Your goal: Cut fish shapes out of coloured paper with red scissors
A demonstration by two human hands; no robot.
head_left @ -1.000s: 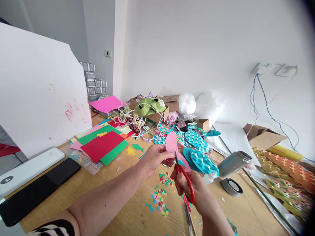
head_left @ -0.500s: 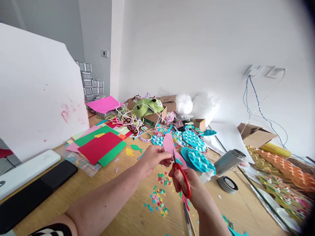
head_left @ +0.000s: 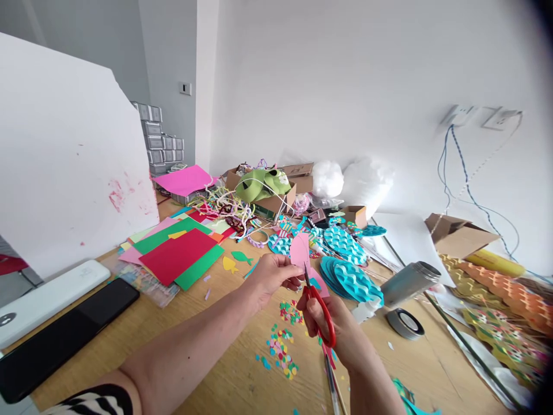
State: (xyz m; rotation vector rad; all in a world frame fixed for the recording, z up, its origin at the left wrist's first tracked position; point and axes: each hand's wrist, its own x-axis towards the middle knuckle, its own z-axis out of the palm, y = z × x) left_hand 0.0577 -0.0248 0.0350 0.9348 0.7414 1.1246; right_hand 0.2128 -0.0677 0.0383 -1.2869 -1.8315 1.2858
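Observation:
My left hand (head_left: 270, 276) pinches a small pink paper piece (head_left: 299, 251) above the wooden table (head_left: 216, 357). My right hand (head_left: 334, 328) grips red-handled scissors (head_left: 318, 311), whose blades point up into the lower edge of the pink paper. Below the hands lies a scatter of tiny coloured paper dots (head_left: 280, 346). Just right of the pink piece lie turquoise wavy paper discs (head_left: 352, 279).
Red, green and pink paper sheets (head_left: 177, 253) lie at left, with a black phone (head_left: 64, 340) and a white case (head_left: 47, 300) nearer me. A white board (head_left: 64, 155) stands at left. A metal flask (head_left: 408, 282), a tape roll (head_left: 405, 323), cardboard boxes (head_left: 268, 202) and orange paper (head_left: 505, 288) crowd the right and back.
Both hands stay at the same spot with the paper and scissors. The view shifted slightly; the scissors sit a little lower against the paper than a second ago.

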